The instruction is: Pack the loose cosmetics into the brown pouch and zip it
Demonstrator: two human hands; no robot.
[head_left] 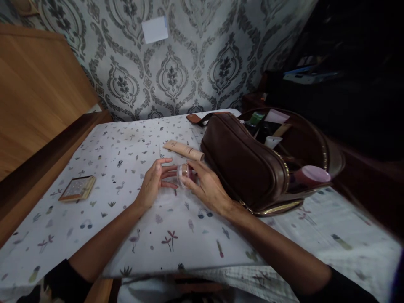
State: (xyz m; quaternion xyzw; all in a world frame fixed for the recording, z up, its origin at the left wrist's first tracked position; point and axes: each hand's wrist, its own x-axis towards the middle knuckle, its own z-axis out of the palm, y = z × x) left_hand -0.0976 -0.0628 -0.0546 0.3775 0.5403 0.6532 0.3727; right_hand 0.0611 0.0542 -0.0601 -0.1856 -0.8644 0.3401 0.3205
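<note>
The right hand (211, 185) pinches a small jar (183, 172) between thumb and fingers, likely to steady it, while the left hand (150, 184), grip spread, hovers just beside.

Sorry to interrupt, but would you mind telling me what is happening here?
A person's right hand holds a small clear jar, while the left hand is open close beside it, contact unclear. A beige squeeze tube lies beyond the hands, with an unzipped brown bag to the right. A gold-edged case lies off to the left.
</note>
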